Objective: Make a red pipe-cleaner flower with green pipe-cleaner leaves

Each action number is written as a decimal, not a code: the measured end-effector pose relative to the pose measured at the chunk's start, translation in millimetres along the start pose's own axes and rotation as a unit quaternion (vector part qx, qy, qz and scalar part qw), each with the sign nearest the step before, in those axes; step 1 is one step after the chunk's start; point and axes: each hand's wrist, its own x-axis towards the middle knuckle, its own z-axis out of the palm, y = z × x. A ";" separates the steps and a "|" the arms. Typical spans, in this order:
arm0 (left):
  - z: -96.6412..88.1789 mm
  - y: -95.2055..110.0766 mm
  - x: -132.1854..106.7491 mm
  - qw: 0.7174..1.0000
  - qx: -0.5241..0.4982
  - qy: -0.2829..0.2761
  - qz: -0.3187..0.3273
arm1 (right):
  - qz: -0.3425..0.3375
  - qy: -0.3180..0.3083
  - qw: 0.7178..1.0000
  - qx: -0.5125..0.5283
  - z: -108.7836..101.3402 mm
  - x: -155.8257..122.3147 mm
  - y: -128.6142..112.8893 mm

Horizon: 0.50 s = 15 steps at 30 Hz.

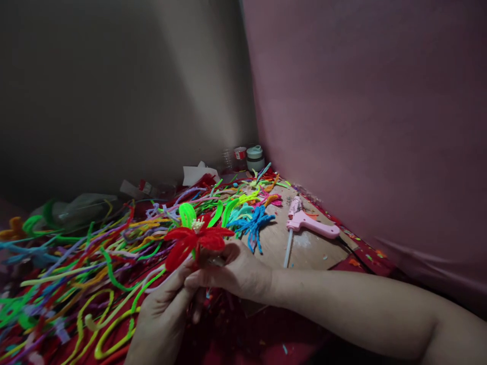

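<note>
A red pipe-cleaner flower [211, 239] with a pale stamen tuft in its middle is held up in front of me, tilted slightly, a bit of green showing under its petals. My left hand [165, 304] is closed around its base from below left. From the right, my right hand [238, 269] pinches at the same spot, its thumb meeting the left fingers. The stem between my fingers is mostly hidden. Just behind the flower stand green leaf-shaped loops [187, 215], and a blue pipe-cleaner flower [254, 226] lies to the right.
Loose pipe cleaners [106, 253] in many colours cover the left of the red cloth. A pink glue gun [314, 225] with a clear glue stick rests on a wooden board [312, 256]. A light-blue lidded cup [255, 159] stands at the back corner, near a pink wall [365, 111].
</note>
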 end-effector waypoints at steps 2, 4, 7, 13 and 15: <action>0.0 0.2 0.6 1.000 -0.016 0.003 -0.013 | -0.019 0.022 0.999 -0.021 0.0 -0.7 0.0; 0.2 0.6 1.7 0.999 -0.036 -0.002 -0.029 | -0.024 0.039 0.999 -0.021 0.1 -0.7 0.5; 0.9 2.0 3.1 0.995 -0.078 -0.022 -0.058 | -0.003 0.050 0.999 -0.005 0.2 0.6 0.1; 2.5 7.6 2.5 0.968 -0.196 -0.055 -0.144 | -0.018 0.060 0.998 -0.016 -0.6 4.3 -8.7; 1.4 8.7 2.0 0.955 -0.233 -0.078 -0.164 | -0.012 0.039 0.999 0.000 -0.5 4.2 -11.5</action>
